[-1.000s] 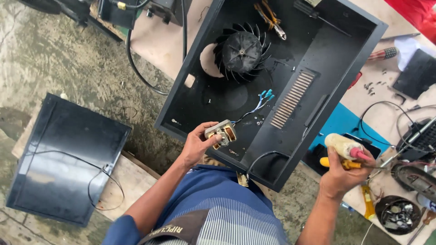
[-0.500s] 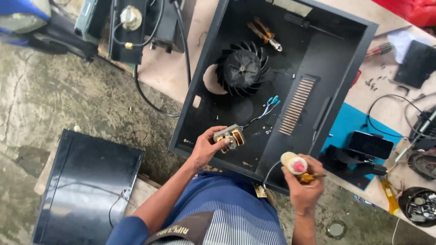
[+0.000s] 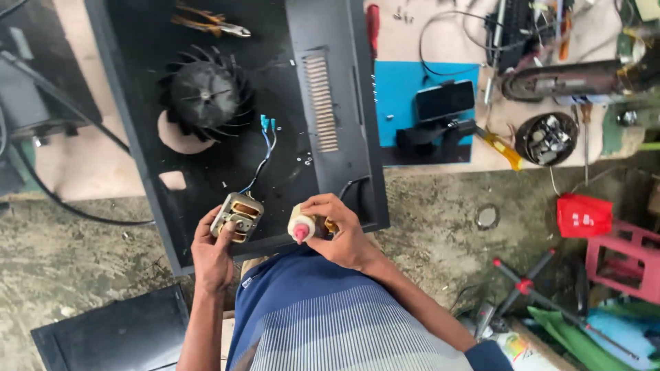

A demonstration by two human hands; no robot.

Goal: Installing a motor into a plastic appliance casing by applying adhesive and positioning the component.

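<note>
The left hand [image 3: 214, 255] holds a small motor [image 3: 237, 216] with its fingers wrapped round it. The right hand [image 3: 342, 233] grips a little bottle [image 3: 302, 225] with a pink tip, and the tip points at the person. Both things are held just beside each other, over the near edge of a big black case [image 3: 330, 172]. A black fan [image 3: 204, 93] sits inside the case. Thin wires [image 3: 263, 148] with blue ends run from the motor. Pliers [image 3: 210, 22] lie at the far end of the case.

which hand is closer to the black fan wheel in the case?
Left. The left hand, holding the small motor, sits just below the fan wheel; the right hand, holding the pink-tipped bottle, is farther off, lower right.
</note>
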